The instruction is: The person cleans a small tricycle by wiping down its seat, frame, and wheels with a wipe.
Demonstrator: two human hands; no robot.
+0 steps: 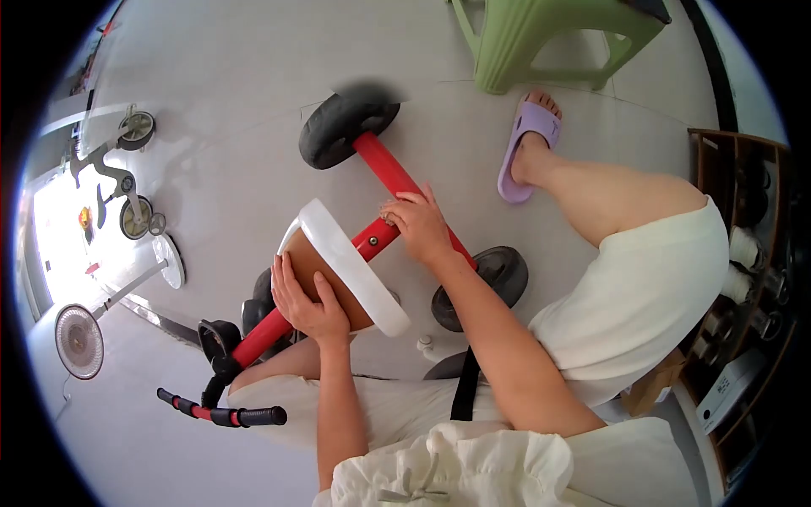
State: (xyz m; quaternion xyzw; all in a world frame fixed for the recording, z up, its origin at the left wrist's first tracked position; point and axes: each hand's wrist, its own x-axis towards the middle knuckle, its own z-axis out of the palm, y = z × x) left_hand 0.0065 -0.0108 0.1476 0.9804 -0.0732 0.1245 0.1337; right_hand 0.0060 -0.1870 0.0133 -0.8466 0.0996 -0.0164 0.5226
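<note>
A small tricycle with a red tubular frame [386, 165] lies tilted in front of me, between my legs. Flat against its brown seat pad [340, 291], fingers stretched out, rests my left hand [309, 302]. A white rim [334, 245] runs around that pad. My right hand [418, 226] curls over the red frame where the tubes meet; something small and shiny shows at its fingers, too small to name. The black far wheel [336, 131] is partly blurred at its top. Another black wheel [497, 283] sits beside my right forearm. Black-gripped handlebars [224, 414] are at lower left.
A green plastic stool [562, 42] stands at the top, near my foot in a purple slipper [530, 144]. Shoes fill a wooden rack [701, 329] on the right. A balance bike [114, 177] and a fan [79, 340] are at left.
</note>
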